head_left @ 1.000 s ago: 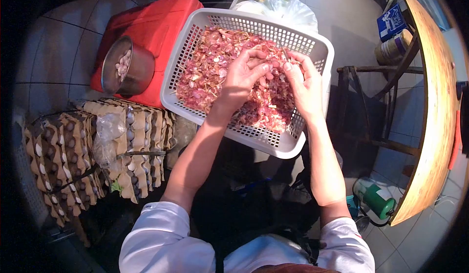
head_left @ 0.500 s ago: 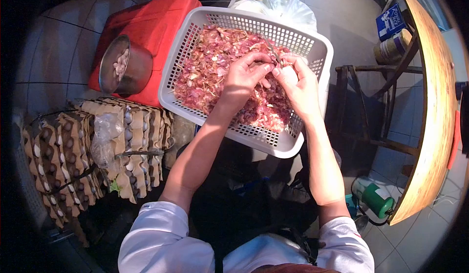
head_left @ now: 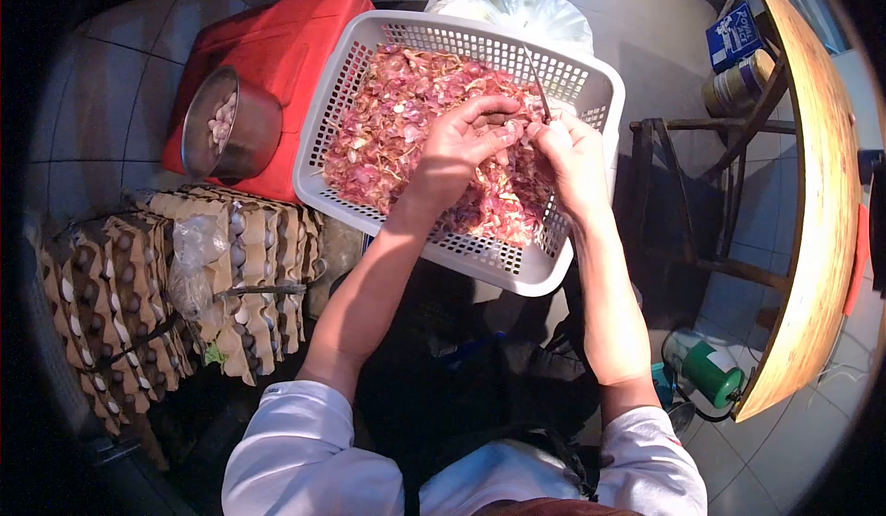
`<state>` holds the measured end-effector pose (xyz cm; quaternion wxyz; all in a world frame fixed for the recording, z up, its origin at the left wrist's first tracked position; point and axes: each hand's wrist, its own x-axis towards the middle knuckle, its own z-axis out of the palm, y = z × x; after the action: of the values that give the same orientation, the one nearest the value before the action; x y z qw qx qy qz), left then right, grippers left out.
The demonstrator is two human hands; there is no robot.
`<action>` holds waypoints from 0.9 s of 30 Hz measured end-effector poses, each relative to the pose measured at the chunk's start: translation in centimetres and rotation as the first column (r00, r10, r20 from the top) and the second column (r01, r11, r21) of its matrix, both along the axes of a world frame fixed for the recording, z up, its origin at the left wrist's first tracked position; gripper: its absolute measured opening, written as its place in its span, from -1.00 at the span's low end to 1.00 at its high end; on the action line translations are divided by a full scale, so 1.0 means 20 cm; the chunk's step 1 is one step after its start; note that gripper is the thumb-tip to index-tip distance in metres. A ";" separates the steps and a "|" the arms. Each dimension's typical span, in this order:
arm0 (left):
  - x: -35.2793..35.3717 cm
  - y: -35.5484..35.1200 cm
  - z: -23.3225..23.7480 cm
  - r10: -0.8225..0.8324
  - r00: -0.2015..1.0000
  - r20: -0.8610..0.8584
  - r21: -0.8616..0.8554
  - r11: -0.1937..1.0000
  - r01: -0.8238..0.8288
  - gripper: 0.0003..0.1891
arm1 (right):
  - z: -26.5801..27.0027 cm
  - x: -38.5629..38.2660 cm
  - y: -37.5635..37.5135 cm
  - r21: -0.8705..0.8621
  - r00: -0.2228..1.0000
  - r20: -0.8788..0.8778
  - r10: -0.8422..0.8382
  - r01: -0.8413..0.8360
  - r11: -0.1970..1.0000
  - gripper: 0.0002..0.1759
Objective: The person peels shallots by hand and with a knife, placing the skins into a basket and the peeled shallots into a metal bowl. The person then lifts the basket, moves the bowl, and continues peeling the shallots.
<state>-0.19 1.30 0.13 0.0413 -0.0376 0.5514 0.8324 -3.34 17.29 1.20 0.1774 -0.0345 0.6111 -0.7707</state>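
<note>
A grey perforated plastic basket (head_left: 544, 285) holds a heap of pinkish-purple papery skins (head_left: 392, 119), like those of shallots or garlic. Above the heap, my right hand (head_left: 574, 161) is closed around a small knife (head_left: 538, 82), its thin blade pointing up and away from me. My left hand (head_left: 461, 147) is beside it, fingers curled and thumb pressed in. Whatever small piece it pinches is mostly hidden by the fingers. The two hands' fingertips nearly meet.
Left of the basket, a metal pot (head_left: 242, 133) with pale peeled pieces (head_left: 221, 121) rests on a red box (head_left: 305, 45). Stacked egg trays (head_left: 249, 276) stand nearer on the left. A plastic bag (head_left: 544, 18) lies behind the basket. A wooden table (head_left: 812, 193) is at right.
The knife blade has swung out from between my hands and now points farther up, clear of my left fingers. The view has shifted slightly.
</note>
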 end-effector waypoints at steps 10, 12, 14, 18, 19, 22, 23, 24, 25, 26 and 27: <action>-0.01 -0.02 -0.04 0.075 0.995 0.066 0.186 0.979 -0.087 -0.79 | -0.07 -0.01 -0.02 0.282 0.945 -0.326 -0.014 0.112 0.953 -0.66; -0.01 -0.02 -0.05 0.115 0.990 0.081 0.232 0.964 -0.131 -0.81 | -0.02 0.02 -0.02 0.353 0.918 -0.388 0.080 0.068 0.933 -0.63; -0.01 -0.02 -0.06 0.140 0.987 0.080 0.260 0.953 -0.157 -0.82 | 0.03 0.04 -0.03 0.376 0.888 -0.437 0.146 0.033 0.926 -0.62; 0.00 -0.03 -0.06 0.144 0.988 0.053 0.255 0.955 -0.153 -0.87 | 0.04 0.04 -0.03 0.413 0.904 -0.397 0.158 0.023 0.910 -0.63; 0.00 -0.03 -0.06 0.140 0.989 0.046 0.247 0.958 -0.147 -0.88 | 0.05 0.04 -0.03 0.416 0.909 -0.384 0.161 0.015 0.909 -0.63; 0.00 -0.02 -0.07 0.171 0.985 0.029 0.264 0.949 -0.172 -0.89 | 0.05 0.04 -0.03 0.409 0.902 -0.400 0.164 0.016 0.912 -0.64; 0.00 -0.01 -0.07 0.184 0.982 0.032 0.265 0.946 -0.186 -0.89 | 0.04 0.04 -0.04 0.396 0.884 -0.440 0.159 0.032 0.918 -0.64; 0.00 0.00 -0.05 0.198 0.980 0.036 0.266 0.943 -0.200 -0.89 | 0.03 0.04 -0.04 0.382 0.864 -0.480 0.154 0.048 0.923 -0.64; 0.01 0.00 -0.04 0.212 0.977 0.039 0.267 0.940 -0.214 -0.90 | 0.03 0.04 -0.04 0.392 0.877 -0.454 0.159 0.037 0.919 -0.64; 0.01 0.00 -0.05 0.195 0.980 0.034 0.252 0.947 -0.197 -0.90 | 0.05 0.05 -0.04 0.402 0.889 -0.427 0.163 0.025 0.915 -0.64; 0.01 -0.01 -0.06 0.179 0.983 0.030 0.238 0.954 -0.180 -0.90 | 0.05 0.05 -0.03 0.411 0.901 -0.400 0.168 0.013 0.912 -0.64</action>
<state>-0.03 1.14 -1.03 -0.0280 -0.0855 0.4411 0.8929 -2.36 16.60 2.24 0.0737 -0.1899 0.7786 -0.5935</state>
